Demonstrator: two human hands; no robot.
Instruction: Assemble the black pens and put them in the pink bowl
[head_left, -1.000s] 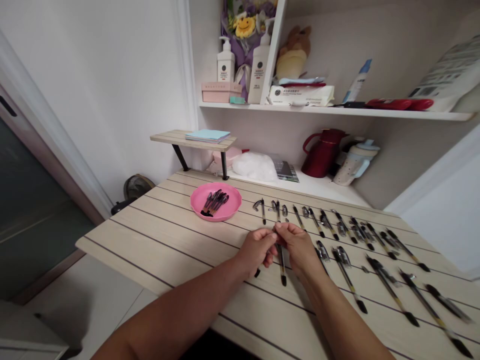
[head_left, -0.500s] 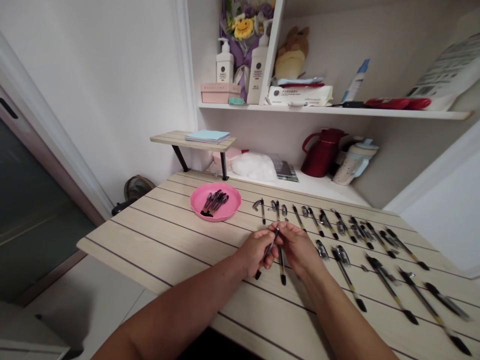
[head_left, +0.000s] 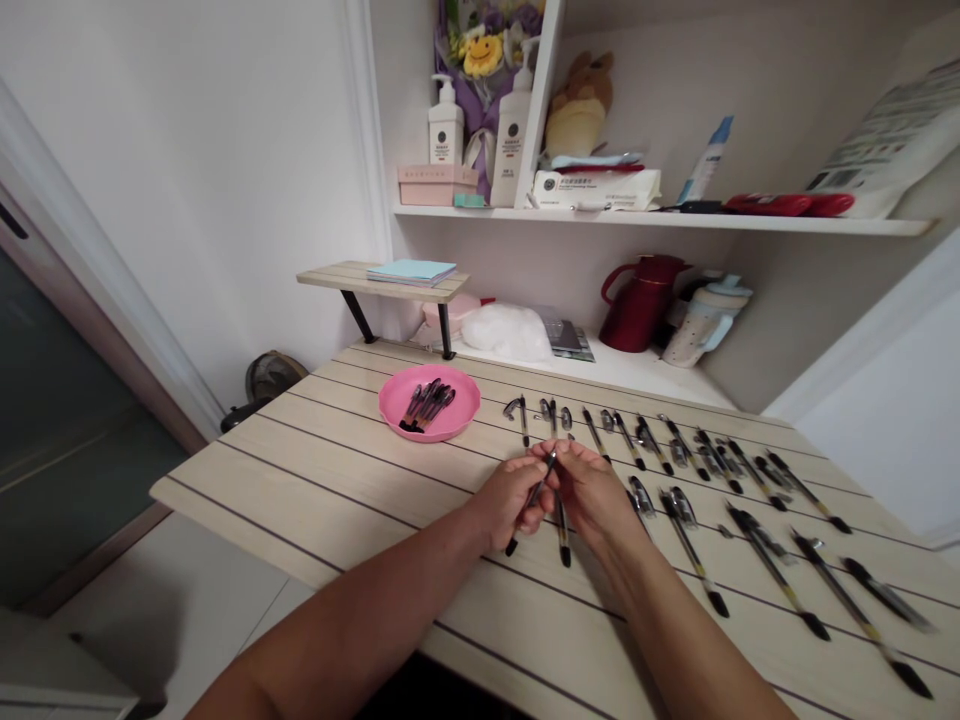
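My left hand [head_left: 510,502] is closed around a slim dark pen [head_left: 537,491], held at a slant with its black end sticking out below the fist. Finger and thumb of my right hand [head_left: 592,490] pinch the pen's upper end, where a small shiny tip shows; any small part between those fingers is hidden. Just beneath my hands another pen [head_left: 564,545] lies on the table, partly covered. To the right, several uncapped pens lie in two rows, among them a near pen [head_left: 701,565], with clear caps such as this cap [head_left: 683,507] beside them.
A pink plate [head_left: 466,415] holding several pens [head_left: 429,405] stands left of my hands on the slatted table [head_left: 315,470]. Behind it is a small raised shelf [head_left: 337,280] with light blue paper [head_left: 412,271]. A red jug [head_left: 637,305] and a tumbler [head_left: 705,320] stand at the back.
Both hands keep the same grip on the pen. The whole view has shifted slightly; nothing on the table has visibly moved.
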